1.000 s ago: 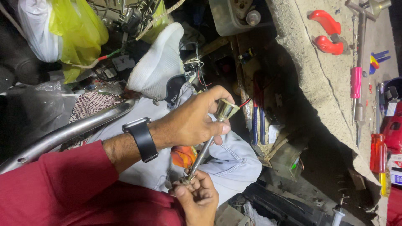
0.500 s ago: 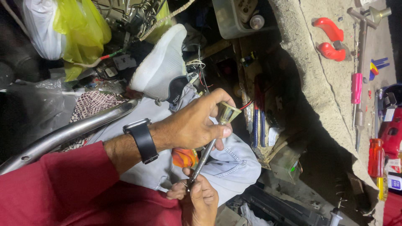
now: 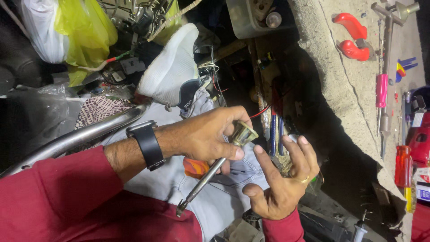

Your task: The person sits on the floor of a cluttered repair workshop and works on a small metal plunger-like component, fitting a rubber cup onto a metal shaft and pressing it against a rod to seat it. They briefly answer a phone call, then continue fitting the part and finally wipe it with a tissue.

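I am looking down into a cramped repair workshop, set up at floor level. A rough concrete slab (image 3: 354, 89) serves as the bench, strewn with red-handled pliers (image 3: 351, 36), a pink-handled screwdriver (image 3: 381, 96) and a T-shaped metal wrench (image 3: 389, 18). Loose wires (image 3: 210, 74), a bent steel pipe (image 3: 76, 136) and stuffed plastic bags (image 3: 67, 33) crowd the dark floor nearby.

Left hand (image 3: 204, 136) grips a metal rod (image 3: 210, 172); right hand (image 3: 280, 179) open beside it.
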Available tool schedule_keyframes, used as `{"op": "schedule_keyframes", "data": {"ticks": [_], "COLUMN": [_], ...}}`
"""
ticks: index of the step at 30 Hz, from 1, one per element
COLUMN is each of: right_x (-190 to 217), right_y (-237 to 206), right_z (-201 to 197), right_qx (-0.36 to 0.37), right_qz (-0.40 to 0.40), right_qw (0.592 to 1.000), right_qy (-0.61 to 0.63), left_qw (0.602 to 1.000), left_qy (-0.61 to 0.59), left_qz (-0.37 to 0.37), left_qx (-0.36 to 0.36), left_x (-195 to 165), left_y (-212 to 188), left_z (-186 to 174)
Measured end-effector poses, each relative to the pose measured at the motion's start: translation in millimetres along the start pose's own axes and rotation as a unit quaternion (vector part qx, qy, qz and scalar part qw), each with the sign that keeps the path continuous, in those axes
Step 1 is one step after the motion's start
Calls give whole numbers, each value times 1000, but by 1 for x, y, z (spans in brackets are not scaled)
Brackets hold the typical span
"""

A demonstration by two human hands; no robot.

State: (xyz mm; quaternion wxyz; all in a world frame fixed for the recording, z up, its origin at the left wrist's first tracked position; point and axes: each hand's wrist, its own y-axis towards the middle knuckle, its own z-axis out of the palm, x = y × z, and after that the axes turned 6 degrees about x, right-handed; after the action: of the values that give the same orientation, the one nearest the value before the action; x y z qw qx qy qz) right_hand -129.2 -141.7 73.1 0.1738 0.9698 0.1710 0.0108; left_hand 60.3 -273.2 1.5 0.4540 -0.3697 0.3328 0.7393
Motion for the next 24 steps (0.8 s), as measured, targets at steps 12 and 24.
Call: {"op": "schedule_keyframes", "data": {"ticks": [12, 24], "right_x": [-33, -10], "right_y": [30, 11], "right_z": [-6, 6], "right_qx": [54, -24], "right_qz": [-184, -1], "right_qw": [979, 978], "right_qy": [-72, 207], "left_qw": [998, 999], "left_qy": [40, 6], "left_qz": [-34, -45], "left_qx": [32, 19], "left_x": [-6, 6], "left_y": [-2, 2], "left_z": [1, -4]}}
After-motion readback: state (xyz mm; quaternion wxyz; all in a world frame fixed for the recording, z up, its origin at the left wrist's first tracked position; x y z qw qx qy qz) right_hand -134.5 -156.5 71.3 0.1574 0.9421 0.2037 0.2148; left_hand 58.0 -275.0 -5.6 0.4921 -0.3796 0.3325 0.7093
